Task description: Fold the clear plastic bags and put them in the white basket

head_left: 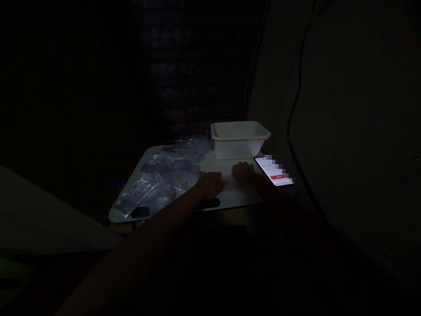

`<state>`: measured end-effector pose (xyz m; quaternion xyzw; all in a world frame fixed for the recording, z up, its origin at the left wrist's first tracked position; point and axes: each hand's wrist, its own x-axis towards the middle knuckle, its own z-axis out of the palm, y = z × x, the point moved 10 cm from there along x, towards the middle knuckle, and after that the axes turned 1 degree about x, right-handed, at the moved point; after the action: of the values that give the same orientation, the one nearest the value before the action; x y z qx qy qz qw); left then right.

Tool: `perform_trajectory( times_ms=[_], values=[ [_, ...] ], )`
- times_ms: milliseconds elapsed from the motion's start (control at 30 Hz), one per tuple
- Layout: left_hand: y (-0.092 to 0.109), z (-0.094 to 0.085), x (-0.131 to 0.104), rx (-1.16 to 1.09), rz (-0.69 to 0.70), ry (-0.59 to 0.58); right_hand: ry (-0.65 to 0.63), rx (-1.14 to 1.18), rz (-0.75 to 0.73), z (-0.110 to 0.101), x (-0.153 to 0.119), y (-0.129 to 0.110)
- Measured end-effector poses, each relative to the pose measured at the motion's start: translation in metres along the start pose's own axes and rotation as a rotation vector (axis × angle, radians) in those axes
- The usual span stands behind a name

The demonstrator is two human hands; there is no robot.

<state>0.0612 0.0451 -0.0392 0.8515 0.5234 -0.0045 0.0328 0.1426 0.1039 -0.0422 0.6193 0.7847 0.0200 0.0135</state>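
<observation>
In dim light, my left hand [210,183] is closed over the middle of a white table [243,197], its fingers curled. Close by on the right, my right hand [243,171] is closed too, knuckles up. Between the two stretches a faint see-through piece that looks like a clear plastic bag [228,182]; its outline is hard to make out. Left of my hands, a loose spread of crinkled clear plastic bags [164,175] covers much of the tabletop. A white plastic tub [241,149] stands just beyond my hands.
A lit phone [276,172] lies at the table's right edge, beside my right forearm. Dark oval cutouts [210,202] mark the table's near edge. A dark cable [299,87] hangs along the right wall. Behind the table rises a dark ridged wall [197,70].
</observation>
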Motion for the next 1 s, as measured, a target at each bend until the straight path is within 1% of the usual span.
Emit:
perform_trajectory(
  times_ms=[167,233,367,467,567,633,733,833,900,933,1000],
  values=[
    [-0.003,-0.004,0.003,-0.031,-0.003,0.008,-0.039,-0.015,-0.004,0.008,0.004,0.002],
    [-0.003,-0.003,0.006,-0.040,0.005,0.015,-0.018,-0.034,-0.021,0.006,0.003,0.001],
    [-0.010,-0.004,0.012,-0.092,-0.039,0.021,0.066,-0.030,-0.111,-0.009,-0.004,-0.010],
    [-0.017,-0.009,0.018,-0.189,-0.087,0.036,0.124,0.026,-0.193,-0.026,-0.011,-0.024],
    [-0.019,-0.012,0.023,-0.290,-0.081,0.046,0.192,0.077,-0.266,-0.043,-0.018,-0.040],
    [-0.022,-0.012,0.026,-0.398,-0.090,0.049,0.230,0.117,-0.297,-0.051,-0.022,-0.048],
    [-0.032,-0.011,0.026,-0.653,-0.152,0.091,0.275,0.234,-0.314,-0.058,-0.024,-0.051],
    [-0.046,-0.006,0.022,-0.934,-0.271,0.141,0.324,0.423,-0.254,-0.060,-0.020,-0.039],
    [-0.055,0.000,0.018,-1.103,-0.363,0.149,0.332,0.611,-0.132,-0.054,-0.015,-0.021],
    [-0.058,0.002,0.017,-1.186,-0.399,0.155,0.302,0.742,-0.040,-0.047,-0.012,-0.009],
    [-0.062,0.004,0.015,-1.348,-0.437,0.172,0.181,1.008,0.149,-0.024,-0.010,0.010]
  ],
)
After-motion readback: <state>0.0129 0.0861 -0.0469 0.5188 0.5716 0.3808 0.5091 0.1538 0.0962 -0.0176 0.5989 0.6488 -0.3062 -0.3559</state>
